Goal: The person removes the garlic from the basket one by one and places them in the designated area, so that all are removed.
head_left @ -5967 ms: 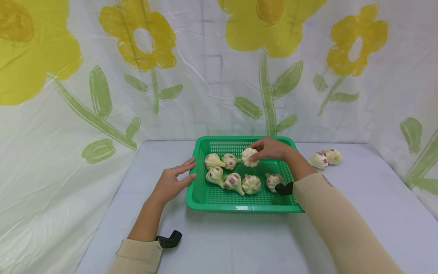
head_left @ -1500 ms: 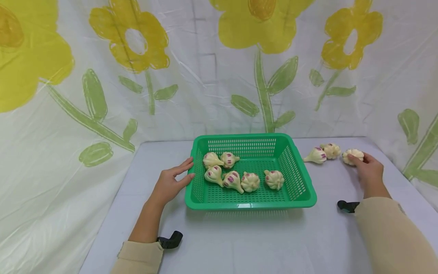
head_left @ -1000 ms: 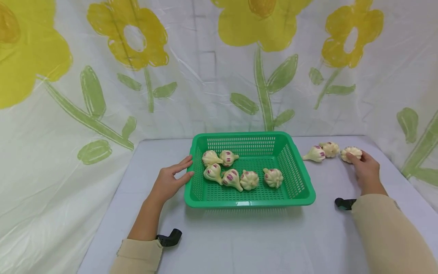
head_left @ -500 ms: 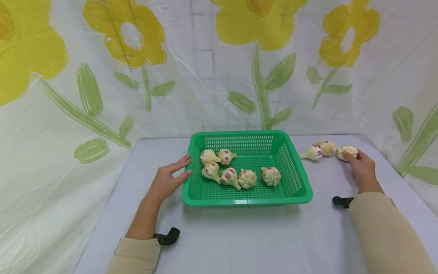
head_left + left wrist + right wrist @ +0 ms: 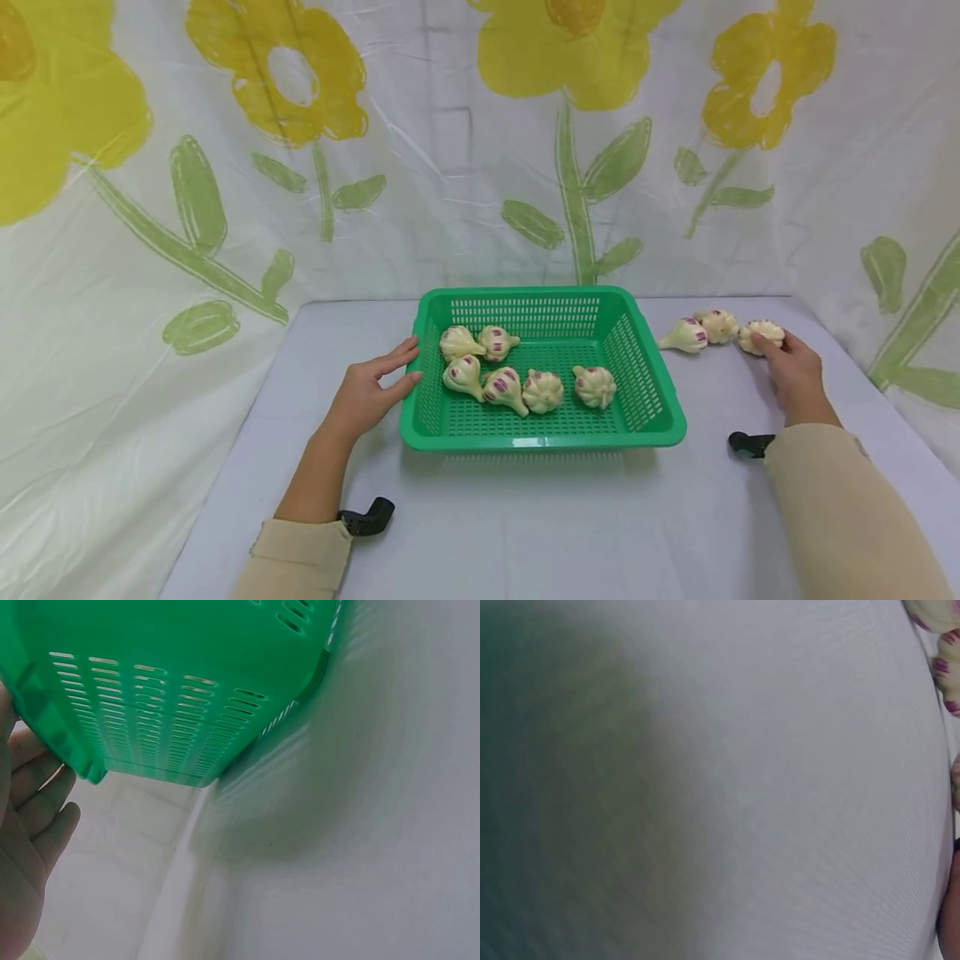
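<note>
At the right of the table, my right hand [image 5: 797, 372] grips a cream garlic bulb [image 5: 761, 336] with purple marks, thumb on its near side; the far fingers are partly hidden. Two more garlic bulbs lie just left of it: a stemmed one [image 5: 686, 335] and a rounder one [image 5: 717, 326]. My left hand [image 5: 365, 395] touches the left rim of a green plastic basket [image 5: 536, 442] with extended fingers. In the left wrist view, that hand's fingers [image 5: 46, 801] lie beside the basket's slotted wall. Several garlic bulbs rest inside, including one apart at the right [image 5: 595, 387].
A white cloth-covered table [image 5: 570, 525] carries everything. Behind it hangs a white curtain [image 5: 442, 208] painted with yellow flowers. The right wrist view shows mostly table surface, with bulbs [image 5: 949, 671] at its right edge.
Six seconds ago my right hand held a garlic bulb above the basket; now it holds one on the table at the right. The left hand has stayed at the rim. Lately little has moved.
</note>
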A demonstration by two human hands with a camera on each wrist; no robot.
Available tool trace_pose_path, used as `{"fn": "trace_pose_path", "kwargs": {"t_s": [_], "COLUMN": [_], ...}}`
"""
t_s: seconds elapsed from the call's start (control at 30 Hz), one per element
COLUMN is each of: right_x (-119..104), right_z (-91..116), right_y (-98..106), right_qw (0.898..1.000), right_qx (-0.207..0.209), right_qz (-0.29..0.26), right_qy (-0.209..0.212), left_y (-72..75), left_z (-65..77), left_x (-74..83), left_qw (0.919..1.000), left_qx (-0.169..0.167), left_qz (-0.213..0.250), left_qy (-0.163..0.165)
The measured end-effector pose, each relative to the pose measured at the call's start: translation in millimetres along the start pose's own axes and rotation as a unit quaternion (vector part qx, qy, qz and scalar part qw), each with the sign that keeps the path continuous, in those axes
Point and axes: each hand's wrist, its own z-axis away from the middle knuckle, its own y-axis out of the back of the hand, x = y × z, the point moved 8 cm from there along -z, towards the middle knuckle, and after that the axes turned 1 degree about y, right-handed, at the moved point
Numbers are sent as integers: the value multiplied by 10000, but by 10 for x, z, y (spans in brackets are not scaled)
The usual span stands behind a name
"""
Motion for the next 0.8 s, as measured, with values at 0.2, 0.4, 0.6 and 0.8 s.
{"fn": "trace_pose_path", "kwargs": {"t_s": [0.2, 0.4, 0.6, 0.8], "right_x": [-1, 8, 25, 30], "right_z": [30, 12, -20, -25], "right_y": [-7, -14, -4, -3], "right_qw": [10000, 9999, 9999, 9999], "right_qx": [2, 3, -36, -48], "right_qz": [-46, -82, -9, -37], "right_qy": [-63, -102, -104, -129], "left_y": [-9, 2, 0, -5], "left_z": [1, 4, 2, 7], "left_x": [-7, -5, -5, -9], "left_qw": [10000, 10000, 10000, 10000], "left_qx": [-12, 4, 6, 0], "left_qz": [3, 17, 32, 61], "left_qy": [-1, 23, -4, 10]}}
